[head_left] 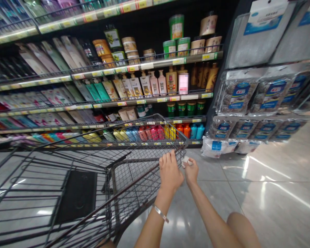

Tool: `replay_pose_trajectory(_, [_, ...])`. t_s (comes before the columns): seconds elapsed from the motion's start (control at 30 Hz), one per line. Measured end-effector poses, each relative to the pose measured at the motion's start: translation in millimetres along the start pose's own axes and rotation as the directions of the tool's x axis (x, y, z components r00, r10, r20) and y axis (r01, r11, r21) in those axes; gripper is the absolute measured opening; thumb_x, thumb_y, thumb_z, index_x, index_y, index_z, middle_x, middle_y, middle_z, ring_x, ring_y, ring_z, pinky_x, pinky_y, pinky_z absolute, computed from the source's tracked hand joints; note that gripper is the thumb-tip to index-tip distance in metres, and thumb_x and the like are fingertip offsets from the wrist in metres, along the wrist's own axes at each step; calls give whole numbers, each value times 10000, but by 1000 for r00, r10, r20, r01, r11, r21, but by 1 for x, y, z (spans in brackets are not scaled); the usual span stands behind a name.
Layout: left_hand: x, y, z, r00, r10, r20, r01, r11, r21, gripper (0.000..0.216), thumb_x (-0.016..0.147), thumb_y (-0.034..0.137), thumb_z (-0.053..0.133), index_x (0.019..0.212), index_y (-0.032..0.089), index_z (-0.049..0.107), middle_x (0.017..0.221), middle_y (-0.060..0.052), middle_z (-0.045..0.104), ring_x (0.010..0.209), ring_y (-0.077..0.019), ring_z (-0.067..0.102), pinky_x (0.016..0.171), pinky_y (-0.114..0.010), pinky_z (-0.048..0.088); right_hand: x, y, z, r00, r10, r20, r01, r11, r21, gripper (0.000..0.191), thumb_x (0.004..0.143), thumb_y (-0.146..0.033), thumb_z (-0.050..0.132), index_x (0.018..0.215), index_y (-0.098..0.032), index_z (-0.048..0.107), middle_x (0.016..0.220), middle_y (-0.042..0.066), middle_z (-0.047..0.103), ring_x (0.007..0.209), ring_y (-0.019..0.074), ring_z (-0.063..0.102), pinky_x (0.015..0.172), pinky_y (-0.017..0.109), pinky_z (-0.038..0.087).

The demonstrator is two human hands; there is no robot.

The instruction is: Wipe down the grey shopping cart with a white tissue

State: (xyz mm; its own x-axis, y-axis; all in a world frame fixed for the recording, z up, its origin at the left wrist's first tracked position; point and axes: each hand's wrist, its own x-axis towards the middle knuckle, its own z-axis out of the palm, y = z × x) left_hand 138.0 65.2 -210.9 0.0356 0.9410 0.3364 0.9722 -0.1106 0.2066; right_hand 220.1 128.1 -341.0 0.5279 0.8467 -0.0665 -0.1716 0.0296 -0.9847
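A black wire shopping cart (134,158) stands at the left, its front corner pointing toward the shelves. My left hand (169,170), with a silver bracelet on its wrist, lies on the cart's top side rim near that corner, fingers curled over it. Close beside it, at the outer side of the corner, is my right hand (192,172). Its fingers pinch a crumpled white tissue (186,162), which is against or very near the cart's wire; I cannot tell whether they touch. A black flap (76,196) sits inside the cart.
Store shelves (144,65) ahead carry rows of bottles, tubs and pump dispensers. Packs of metal scourers (239,91) and grey cloths (258,38) hang at the right. Grey tiled floor (217,193) lies below, with my knee (241,230) at the bottom right.
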Motion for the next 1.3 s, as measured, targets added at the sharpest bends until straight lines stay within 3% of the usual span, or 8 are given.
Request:
replay_pose_trajectory(0.2, [-1,0,2,1000,3,-14,-3,1000,16,655,663,140,495,1305,51,395,1039,-114,518,987,-260,428,937,-418,304,15,-34,15,956,286,66,-293,909,298,195,488,-225,632,671,-175,583,577,-32,585,484,111,515,452,226,435])
replay_pose_trajectory(0.5, [0,2,3,1000,4,-24,-3,999,50,669,664,153,494,1316,59,375,1025,-113,514,986,-259,431,923,-424,320,17,-76,19,953,276,128,-304,863,403,173,535,-208,661,686,-159,592,616,-13,606,510,110,557,471,227,467])
replay_pose_trajectory(0.67, [0,3,1,1000,2,-11,-2,999,38,669,658,153,490,1311,55,377,1047,-121,515,991,-265,432,931,-432,318,14,-90,16,997,58,54,-74,917,393,329,588,-295,686,880,-149,643,771,21,651,625,134,593,591,280,505])
replay_pose_trajectory(0.83, [-1,4,1,1000,-14,-15,14,1000,27,675,648,159,496,1305,59,379,1026,-119,515,987,-266,434,932,-436,315,14,-71,18,991,-104,-87,115,983,140,336,618,-283,634,923,-145,655,891,58,666,782,177,609,726,319,495])
replay_pose_trajectory(0.93, [-1,3,2,999,-13,-32,14,1000,20,655,651,161,502,1289,62,394,1023,-116,515,982,-261,434,925,-427,314,9,-43,17,991,-124,-56,125,992,22,291,658,-296,567,899,-148,635,871,62,649,794,185,592,754,337,477])
replay_pose_trajectory(1.03, [-3,1,3,999,-11,-45,11,1000,13,634,658,162,507,1276,70,405,1018,-113,514,978,-257,435,913,-422,314,2,-22,15,971,-233,-48,227,967,-115,257,695,-276,488,885,-158,613,908,75,614,888,204,561,850,370,441])
replay_pose_trajectory(1.17, [-4,1,3,999,-7,-40,7,1000,13,609,689,172,503,1281,61,407,1014,-115,515,978,-258,434,913,-418,308,-3,-12,12,924,-383,5,376,906,-196,240,714,-214,422,894,-168,576,921,74,550,940,210,522,895,382,413])
replay_pose_trajectory(1.3, [-4,1,3,999,-10,-46,11,1000,23,583,720,189,492,1283,61,409,1004,-116,523,962,-256,441,902,-421,319,-3,-11,9,893,-445,67,448,866,-220,210,724,-180,406,886,-192,539,947,68,509,974,211,500,914,390,401])
